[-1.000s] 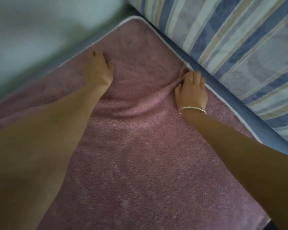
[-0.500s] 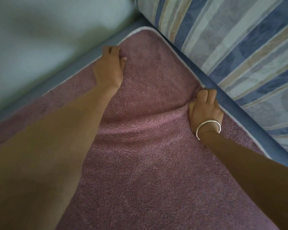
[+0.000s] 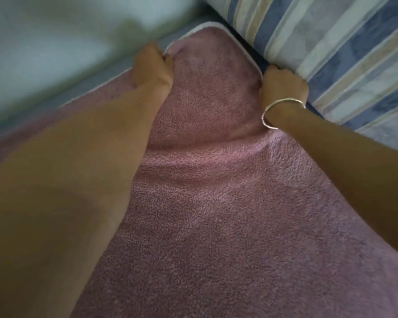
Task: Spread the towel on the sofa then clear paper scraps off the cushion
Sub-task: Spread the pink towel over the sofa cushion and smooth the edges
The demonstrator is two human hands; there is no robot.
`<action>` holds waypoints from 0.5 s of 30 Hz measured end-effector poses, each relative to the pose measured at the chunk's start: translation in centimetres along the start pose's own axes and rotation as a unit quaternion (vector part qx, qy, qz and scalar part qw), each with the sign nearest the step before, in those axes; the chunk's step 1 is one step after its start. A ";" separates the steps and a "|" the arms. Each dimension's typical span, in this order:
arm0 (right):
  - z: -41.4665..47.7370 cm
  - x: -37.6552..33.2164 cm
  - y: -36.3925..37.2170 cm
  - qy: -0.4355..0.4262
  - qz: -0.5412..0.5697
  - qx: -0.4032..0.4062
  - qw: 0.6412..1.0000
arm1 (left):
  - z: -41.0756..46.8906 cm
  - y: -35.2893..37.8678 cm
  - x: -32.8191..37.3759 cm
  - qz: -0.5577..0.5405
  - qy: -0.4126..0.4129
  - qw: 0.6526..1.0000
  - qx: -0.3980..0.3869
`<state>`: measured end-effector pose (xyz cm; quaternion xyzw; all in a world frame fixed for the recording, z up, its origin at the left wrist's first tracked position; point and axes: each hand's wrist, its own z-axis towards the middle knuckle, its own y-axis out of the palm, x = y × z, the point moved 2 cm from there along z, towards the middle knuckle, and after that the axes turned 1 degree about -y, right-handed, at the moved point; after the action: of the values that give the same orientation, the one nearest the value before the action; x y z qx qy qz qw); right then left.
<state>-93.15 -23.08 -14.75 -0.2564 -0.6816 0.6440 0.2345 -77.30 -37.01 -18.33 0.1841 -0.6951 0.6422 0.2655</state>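
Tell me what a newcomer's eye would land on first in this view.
The pink towel fills most of the view, spread over the seat with a soft ridge across its middle. At its far corner the left hand and the right hand both grip its white-trimmed edges, a thin metal bangle on the right wrist. Behind the right hand, at upper right, stands the blue-and-cream striped cushion.

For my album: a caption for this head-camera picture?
Both hands, left and right, grip the pink towel beside a striped cushion.
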 end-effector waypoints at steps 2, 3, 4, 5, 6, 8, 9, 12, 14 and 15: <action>0.3 -0.5 -0.6 -0.001 0.018 0.012 1.000 | 0.9 -1.0 0.6 -0.033 -0.003 0.999 0.013; 0.4 -0.7 -0.8 0.001 0.028 0.030 0.999 | 1.3 -1.5 1.1 -0.048 0.002 0.998 0.029; 0.6 -1.1 -0.9 0.003 0.039 0.045 0.998 | 1.8 -1.8 1.3 -0.059 0.008 0.997 0.044; 0.7 -1.3 -0.6 0.005 0.046 0.050 0.998 | 2.2 -1.9 1.4 -0.061 0.016 0.997 0.050; 0.8 -1.5 0.1 0.008 0.052 0.044 0.998 | 2.2 -1.6 1.3 -0.050 0.025 0.997 0.051; 0.8 -1.6 1.2 0.016 0.075 0.035 0.996 | 1.3 -0.3 0.5 -0.032 0.045 0.997 0.050; 1.2 -1.7 1.9 0.023 0.086 0.039 0.995 | 1.0 0.3 0.2 -0.026 0.062 0.997 0.048; 1.8 -1.6 2.8 0.021 0.090 0.093 0.991 | 1.3 1.2 0.3 0.035 0.119 0.992 0.036; 2.0 -1.5 2.9 -0.043 0.155 0.130 0.978 | 2.2 1.4 0.6 0.081 0.140 0.987 0.007; 1.8 -1.7 2.8 -0.098 0.195 0.137 0.966 | 2.6 1.4 0.7 0.102 0.150 0.983 -0.005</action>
<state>-92.95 -25.45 -17.64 -0.2855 -0.5432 0.7865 0.0694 -79.06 -39.33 -19.08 0.0120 -0.6655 0.6831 0.3006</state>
